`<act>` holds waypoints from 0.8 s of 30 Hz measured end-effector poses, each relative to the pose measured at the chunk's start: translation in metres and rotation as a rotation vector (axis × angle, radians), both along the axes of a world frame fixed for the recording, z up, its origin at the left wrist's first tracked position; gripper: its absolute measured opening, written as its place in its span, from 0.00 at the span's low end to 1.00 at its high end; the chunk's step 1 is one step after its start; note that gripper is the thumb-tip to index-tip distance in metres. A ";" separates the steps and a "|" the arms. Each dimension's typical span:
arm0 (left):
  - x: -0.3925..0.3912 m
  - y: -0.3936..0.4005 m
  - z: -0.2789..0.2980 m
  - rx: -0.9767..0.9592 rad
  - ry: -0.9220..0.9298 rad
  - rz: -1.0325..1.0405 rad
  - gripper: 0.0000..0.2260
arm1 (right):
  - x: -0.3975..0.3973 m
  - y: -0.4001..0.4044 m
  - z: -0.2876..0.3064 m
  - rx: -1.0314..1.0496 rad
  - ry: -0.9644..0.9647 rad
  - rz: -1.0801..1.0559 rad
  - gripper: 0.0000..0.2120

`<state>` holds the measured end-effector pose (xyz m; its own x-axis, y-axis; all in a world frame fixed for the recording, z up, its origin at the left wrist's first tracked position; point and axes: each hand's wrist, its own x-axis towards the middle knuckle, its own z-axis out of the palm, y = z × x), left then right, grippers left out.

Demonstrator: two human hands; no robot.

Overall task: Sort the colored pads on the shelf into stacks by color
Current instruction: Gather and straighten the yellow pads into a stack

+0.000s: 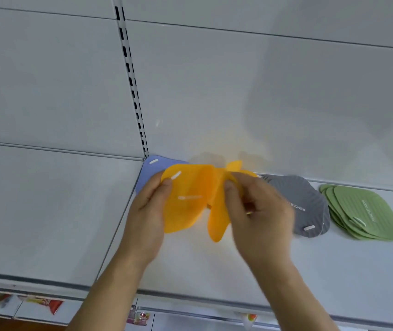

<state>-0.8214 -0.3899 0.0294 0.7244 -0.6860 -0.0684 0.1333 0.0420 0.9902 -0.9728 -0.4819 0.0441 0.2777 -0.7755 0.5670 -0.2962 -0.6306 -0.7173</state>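
Both hands hold a bunch of orange pads (190,199) just above the white shelf (214,271). My left hand (147,211) grips the left pad, thumb on top near its white slot. My right hand (257,211) pinches the bent pads on the right, one flap hanging down. A blue pad (151,170) lies behind them in the shelf's back corner, partly hidden. To the right lie a fanned stack of grey pads (307,206) and a fanned stack of green pads (367,213).
The shelf's white back wall (238,91) has a slotted upright (131,80) above the blue pad. A neighbouring shelf (35,211) lies to the left. Price-label strips and packaged goods (47,304) show below the front edge.
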 end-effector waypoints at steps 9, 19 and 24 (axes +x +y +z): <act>-0.034 -0.007 -0.004 -0.113 0.136 -0.120 0.12 | 0.015 0.015 -0.022 -0.029 0.110 0.156 0.16; -0.033 -0.015 -0.005 -0.124 0.065 -0.087 0.10 | -0.003 -0.035 -0.022 -0.433 0.124 0.079 0.04; -0.034 -0.019 -0.009 -0.118 0.154 -0.075 0.12 | -0.002 -0.041 -0.027 -0.318 0.185 0.198 0.08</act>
